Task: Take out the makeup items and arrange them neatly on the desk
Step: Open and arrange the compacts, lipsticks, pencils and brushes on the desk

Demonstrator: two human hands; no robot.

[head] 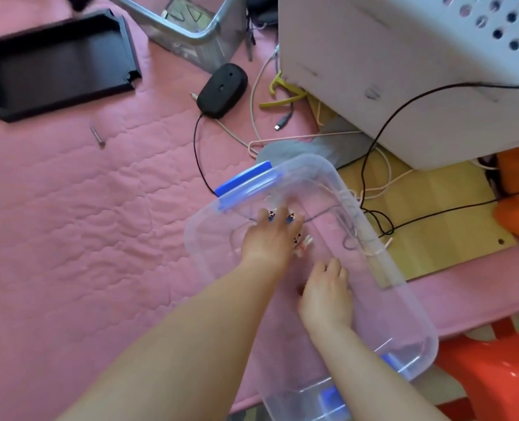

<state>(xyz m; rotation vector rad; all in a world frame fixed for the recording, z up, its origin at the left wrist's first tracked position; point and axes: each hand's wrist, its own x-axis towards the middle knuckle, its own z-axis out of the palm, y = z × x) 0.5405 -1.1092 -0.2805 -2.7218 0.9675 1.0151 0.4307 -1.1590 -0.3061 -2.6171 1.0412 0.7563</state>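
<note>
both hands reach into the clear plastic bin (pixel 404 302) on the pink worktop (pixel 100 223). left hand (pixel 272 235) has its fingers curled over a small patterned makeup item (pixel 294 235); right hand (pixel 326 296) rests with loose fingers, holding nothing. black mouse (pixel 221 90) lies well apart.

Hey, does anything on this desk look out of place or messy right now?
Yes. The black mouse lies upside down, underside up, on the pink mat. A loose screw sits by itself nearby, and tangled cables sprawl beside the clear bin.
</note>
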